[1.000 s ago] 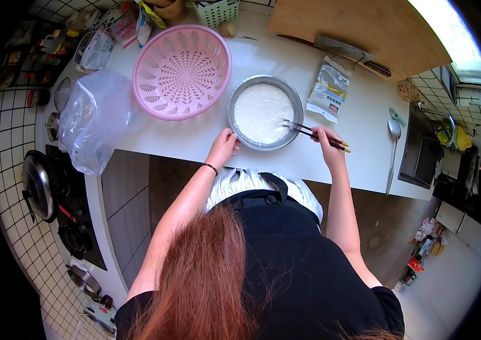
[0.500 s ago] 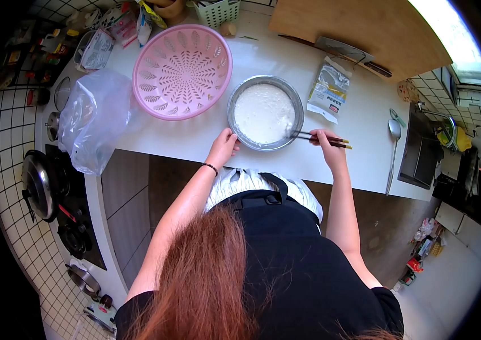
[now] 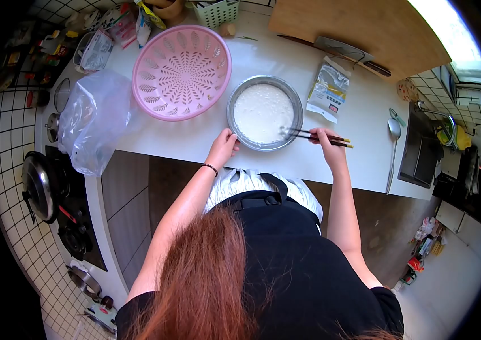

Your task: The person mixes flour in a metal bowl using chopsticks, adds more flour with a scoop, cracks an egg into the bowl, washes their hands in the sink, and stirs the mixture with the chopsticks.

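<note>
A round metal bowl [image 3: 295, 97] of white, lumpy batter [image 3: 263, 110] stands on the counter before me. At its lower left rim, my left hand [image 3: 223, 147] is closed with the thumb and fingers gripping the edge. My right hand [image 3: 326, 140] grips a pair of dark chopsticks [image 3: 331, 141] with gold ends. Their tips dip into the batter on the bowl's right side and are blurred by motion. A silver and yellow packet [image 3: 330, 88] lies just right of the bowl, and a pink plastic colander [image 3: 184, 71] sits to its left.
A clear plastic bag [image 3: 96, 113] lies at the counter's left, near the stove with a lidded pan [image 3: 41, 184]. Toward the right are a long metal spoon [image 3: 393, 150] and the sink [image 3: 418, 150]. A wooden board [image 3: 359, 34] and a cleaver [image 3: 345, 48] stand at the back.
The chopstick tips have shifted slightly left within the batter, whose surface looks smoother. My left hand stays at the bowl's rim.
</note>
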Available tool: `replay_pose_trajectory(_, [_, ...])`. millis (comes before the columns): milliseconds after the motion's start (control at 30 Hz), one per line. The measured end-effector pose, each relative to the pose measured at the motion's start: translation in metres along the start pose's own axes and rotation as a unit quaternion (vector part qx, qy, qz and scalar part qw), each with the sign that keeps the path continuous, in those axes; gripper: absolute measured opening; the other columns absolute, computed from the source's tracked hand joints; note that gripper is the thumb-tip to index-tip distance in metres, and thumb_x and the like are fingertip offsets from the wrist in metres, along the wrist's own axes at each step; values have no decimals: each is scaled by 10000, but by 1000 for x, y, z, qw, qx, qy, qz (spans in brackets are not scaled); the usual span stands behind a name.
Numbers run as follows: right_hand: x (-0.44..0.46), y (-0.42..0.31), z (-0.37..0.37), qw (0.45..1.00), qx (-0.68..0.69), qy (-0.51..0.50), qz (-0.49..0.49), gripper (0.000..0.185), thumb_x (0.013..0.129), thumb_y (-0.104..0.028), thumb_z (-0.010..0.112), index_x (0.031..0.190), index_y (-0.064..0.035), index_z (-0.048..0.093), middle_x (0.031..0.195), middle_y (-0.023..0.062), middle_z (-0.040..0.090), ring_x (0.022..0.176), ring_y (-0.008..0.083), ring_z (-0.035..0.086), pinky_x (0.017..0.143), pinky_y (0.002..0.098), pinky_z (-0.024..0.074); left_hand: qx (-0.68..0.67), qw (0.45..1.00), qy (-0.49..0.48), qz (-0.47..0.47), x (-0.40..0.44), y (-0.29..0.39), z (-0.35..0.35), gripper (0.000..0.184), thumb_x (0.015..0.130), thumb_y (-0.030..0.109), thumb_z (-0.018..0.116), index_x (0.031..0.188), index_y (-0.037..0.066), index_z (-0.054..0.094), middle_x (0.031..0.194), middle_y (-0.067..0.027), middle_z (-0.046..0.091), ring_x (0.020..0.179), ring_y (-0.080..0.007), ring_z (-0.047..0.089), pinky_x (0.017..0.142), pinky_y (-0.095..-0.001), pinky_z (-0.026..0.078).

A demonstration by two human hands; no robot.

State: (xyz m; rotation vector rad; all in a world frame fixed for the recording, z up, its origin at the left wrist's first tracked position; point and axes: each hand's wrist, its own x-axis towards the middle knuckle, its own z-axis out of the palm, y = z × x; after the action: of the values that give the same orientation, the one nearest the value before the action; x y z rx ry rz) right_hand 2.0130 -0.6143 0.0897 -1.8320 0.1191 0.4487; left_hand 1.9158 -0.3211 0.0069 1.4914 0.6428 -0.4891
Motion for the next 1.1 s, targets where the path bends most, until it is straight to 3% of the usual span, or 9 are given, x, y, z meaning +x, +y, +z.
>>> replay_pose_trajectory(67, [-2, -1, 5, 996, -19, 55, -67, 200, 900, -159, 549, 921, 8, 657, 785, 64, 647, 745, 131, 619, 710, 245, 494, 0, 1000, 0, -1, 0, 0, 0, 174, 931, 213, 432, 944, 48, 485, 857, -51, 593, 706, -121, 576, 599, -257, 471])
replay_pose_trajectory(167, [0, 0, 0, 1000, -2, -20, 4, 203, 900, -161, 549, 916, 11, 656, 788, 65, 649, 751, 131, 621, 706, 245, 493, 1, 1000, -2, -1, 0, 0, 0, 177, 931, 215, 429, 944, 48, 484, 859, -52, 593, 706, -121, 577, 596, -256, 470])
replay_pose_trajectory(267, [-1, -2, 5, 997, -15, 42, -56, 204, 901, -158, 545, 902, 15, 654, 787, 65, 648, 741, 127, 616, 702, 245, 492, 3, 1000, -1, 0, 0, 0, 0, 178, 931, 216, 427, 943, 47, 482, 863, -54, 593, 707, -122, 577, 595, -256, 471])
replay_pose_trajectory(367, [1, 0, 1, 1000, -19, -8, -13, 204, 901, -159, 544, 909, 13, 654, 794, 69, 652, 743, 132, 615, 708, 250, 492, 3, 1000, -1, -1, 0, -1, 0, 178, 931, 215, 428, 942, 45, 480, 866, -56, 593, 706, -123, 578, 596, -256, 473])
replay_pose_trajectory(467, [0, -1, 6, 997, 12, 49, -61, 204, 899, -161, 548, 898, 14, 655, 789, 69, 650, 727, 127, 609, 698, 245, 488, 2, 1000, 0, -1, 1, -1, 0, 181, 930, 216, 428, 944, 44, 480, 866, -57, 594, 706, -124, 578, 599, -258, 474])
replay_pose_trajectory(767, [3, 4, 1, 997, -37, 31, -53, 219, 906, -173, 542, 914, 18, 649, 808, 73, 650, 766, 126, 612, 715, 249, 485, 12, 1000, -11, -1, 2, -4, -2, 171, 943, 229, 433, 967, 67, 480, 889, -41, 592, 728, -110, 572, 610, -250, 489])
replay_pose_trajectory(867, [5, 7, 1, 999, 34, 17, -33, 207, 902, -169, 547, 903, 9, 653, 808, 73, 648, 764, 123, 611, 713, 245, 482, 11, 1000, -11, 0, 3, -4, -2, 170, 943, 228, 432, 965, 67, 482, 888, -41, 592, 725, -109, 572, 609, -250, 489])
replay_pose_trajectory(967, [3, 2, 1, 996, -30, 48, -68, 209, 906, -169, 543, 911, 11, 651, 811, 73, 648, 760, 128, 612, 712, 248, 485, 6, 1000, -8, 0, 2, -4, -2, 173, 939, 223, 431, 957, 60, 485, 879, -46, 594, 716, -112, 572, 604, -252, 483])
replay_pose_trajectory(1100, [3, -1, 0, 999, -1, 23, -44, 209, 908, -159, 539, 910, 20, 646, 826, 76, 649, 765, 139, 618, 718, 254, 496, 3, 1000, 1, -1, 1, -1, 0, 181, 931, 216, 430, 953, 46, 488, 864, -54, 596, 702, -119, 572, 596, -255, 471])
